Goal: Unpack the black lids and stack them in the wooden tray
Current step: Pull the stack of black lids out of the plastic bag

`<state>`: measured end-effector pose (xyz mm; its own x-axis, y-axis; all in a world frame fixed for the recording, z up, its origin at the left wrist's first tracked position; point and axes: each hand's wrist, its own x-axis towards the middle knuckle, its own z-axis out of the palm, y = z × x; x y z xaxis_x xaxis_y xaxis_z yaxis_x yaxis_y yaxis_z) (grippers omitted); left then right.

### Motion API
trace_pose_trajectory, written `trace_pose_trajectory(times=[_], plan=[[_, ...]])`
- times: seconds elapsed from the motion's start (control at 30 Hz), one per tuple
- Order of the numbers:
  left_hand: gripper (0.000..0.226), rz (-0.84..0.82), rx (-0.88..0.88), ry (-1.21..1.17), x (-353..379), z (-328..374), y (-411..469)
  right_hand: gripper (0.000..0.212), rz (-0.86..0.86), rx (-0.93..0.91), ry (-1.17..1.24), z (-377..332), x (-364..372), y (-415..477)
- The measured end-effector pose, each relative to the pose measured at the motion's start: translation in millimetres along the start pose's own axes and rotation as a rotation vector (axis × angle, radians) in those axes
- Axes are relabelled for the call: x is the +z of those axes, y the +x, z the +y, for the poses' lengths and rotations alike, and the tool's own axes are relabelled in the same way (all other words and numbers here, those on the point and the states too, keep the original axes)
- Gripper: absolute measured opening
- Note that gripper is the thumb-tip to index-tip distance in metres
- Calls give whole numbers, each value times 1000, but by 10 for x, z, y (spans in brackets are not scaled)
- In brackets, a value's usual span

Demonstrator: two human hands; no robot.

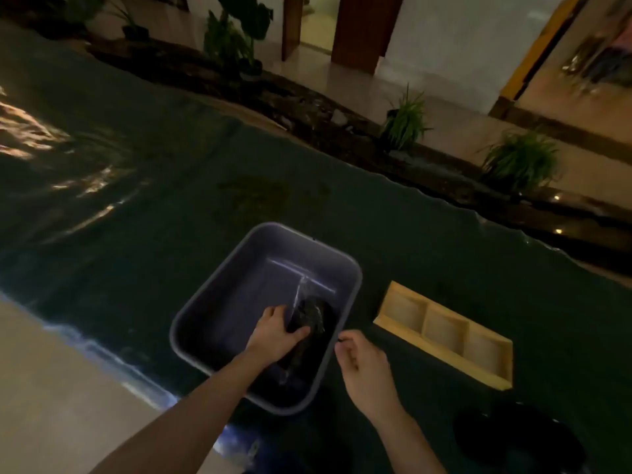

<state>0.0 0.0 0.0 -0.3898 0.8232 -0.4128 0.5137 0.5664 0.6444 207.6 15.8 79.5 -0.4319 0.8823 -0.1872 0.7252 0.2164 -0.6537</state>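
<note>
- Inside the grey tub [219, 292], left hand [278, 333] has its fingers [301, 333] closed on the plastic-wrapped black lids [309, 319]; they look light, the film slippery, so grip the stack's sides
- Right hand [364, 366] hovers at the rim, loosely curled, empty
- Wooden tray [444, 331] sits just right on the table [410, 234], holding nothing

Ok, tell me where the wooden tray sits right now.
In the head view the wooden tray lies on the dark table cover, right of the grey tub, just beyond the right hand; its three compartments look empty.
</note>
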Motion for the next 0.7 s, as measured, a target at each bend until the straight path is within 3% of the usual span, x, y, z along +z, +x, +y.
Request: trace_pose_trajectory(times=[0.1,0.23,0.4,0.7], plan=[[108,-104,-107,-54,64,-80,207,20,52,15,58,-101,161,96],[112,-212,-164,-116,192,-106,393,19,118,31,85,-162,324,130],[98,-276,-167,-251,251,-97,477,26,119,136,158,-187,447,195],[86,-404,-211,-971,-120,-125,127,79,-5,245,321,-448,782,369]])
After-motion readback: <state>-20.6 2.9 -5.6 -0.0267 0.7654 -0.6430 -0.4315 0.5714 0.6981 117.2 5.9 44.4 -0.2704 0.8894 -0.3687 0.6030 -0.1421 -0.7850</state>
